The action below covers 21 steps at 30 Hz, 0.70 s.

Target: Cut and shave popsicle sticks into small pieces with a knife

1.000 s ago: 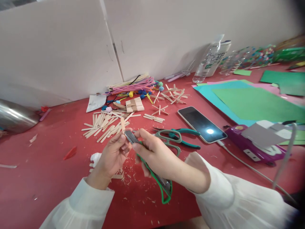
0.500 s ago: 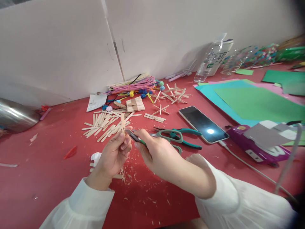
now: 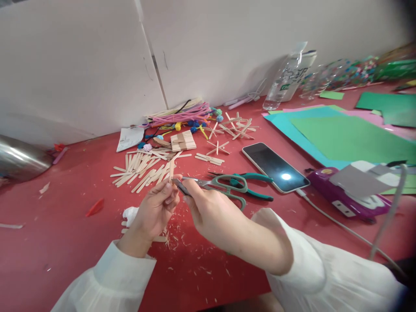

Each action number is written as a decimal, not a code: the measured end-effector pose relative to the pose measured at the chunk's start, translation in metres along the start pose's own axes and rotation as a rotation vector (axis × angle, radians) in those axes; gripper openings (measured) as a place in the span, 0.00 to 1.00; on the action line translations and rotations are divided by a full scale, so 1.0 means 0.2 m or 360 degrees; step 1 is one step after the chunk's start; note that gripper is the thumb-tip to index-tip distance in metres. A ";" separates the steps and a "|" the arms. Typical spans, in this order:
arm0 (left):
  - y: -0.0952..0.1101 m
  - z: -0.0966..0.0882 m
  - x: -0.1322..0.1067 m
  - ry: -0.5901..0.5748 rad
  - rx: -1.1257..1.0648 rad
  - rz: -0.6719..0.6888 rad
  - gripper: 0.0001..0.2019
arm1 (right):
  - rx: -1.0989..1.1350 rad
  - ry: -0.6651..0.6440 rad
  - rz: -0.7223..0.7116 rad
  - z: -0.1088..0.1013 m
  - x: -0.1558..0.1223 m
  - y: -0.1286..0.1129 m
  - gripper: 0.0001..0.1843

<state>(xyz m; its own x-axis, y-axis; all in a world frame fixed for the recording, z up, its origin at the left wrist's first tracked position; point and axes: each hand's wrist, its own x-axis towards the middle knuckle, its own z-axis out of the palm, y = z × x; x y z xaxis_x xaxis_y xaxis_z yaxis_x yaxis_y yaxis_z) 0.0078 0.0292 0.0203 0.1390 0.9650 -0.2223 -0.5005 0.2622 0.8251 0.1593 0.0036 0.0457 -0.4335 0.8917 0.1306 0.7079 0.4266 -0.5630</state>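
My left hand [image 3: 155, 210] pinches a short wooden craft stick [image 3: 171, 169] upright between thumb and fingertips. My right hand [image 3: 208, 208] is closed around a cutting tool [image 3: 180, 187] with a grey blade tip that touches the stick just above my left fingers; its green handle is hidden in my palm. Wood shavings [image 3: 177, 236] lie scattered on the red table [image 3: 65, 242] under both hands. A pile of loose craft sticks [image 3: 143, 169] lies just beyond my left hand.
Green-handled scissors and pliers [image 3: 234, 186] lie right of my hands, then a phone [image 3: 274, 167] on a cable and a purple device [image 3: 344, 199]. Coloured paper sheets [image 3: 344, 138], pipe cleaners [image 3: 182, 116], a plastic bottle [image 3: 282, 84] and a metal vessel [image 3: 19, 158] line the back.
My right hand has turned so the green handle loop no longer shows below it. The blade has slid up the stick, and the stick now tilts slightly right.
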 end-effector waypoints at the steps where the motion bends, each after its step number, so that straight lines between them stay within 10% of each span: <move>1: 0.00 0.00 0.00 0.0000 0.0022 0.0002 0.13 | 0.0089 0.0001 0.0040 0.00 0.00 0.00 0.21; 11: 0.02 0.02 0.00 -0.0056 -0.0015 0.0090 0.09 | 0.1025 -0.0054 0.0192 0.01 0.02 0.00 0.05; 21: 0.01 0.02 -0.01 -0.0078 -0.0048 0.0094 0.10 | 0.0152 0.0163 -0.0070 0.03 0.00 0.00 0.18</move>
<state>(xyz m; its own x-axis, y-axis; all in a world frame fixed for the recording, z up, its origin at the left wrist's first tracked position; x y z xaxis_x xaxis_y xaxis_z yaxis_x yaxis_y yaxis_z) 0.0104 0.0275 0.0256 0.1495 0.9777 -0.1474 -0.5345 0.2053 0.8198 0.1560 0.0031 0.0398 -0.4003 0.8853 0.2365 0.6311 0.4535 -0.6293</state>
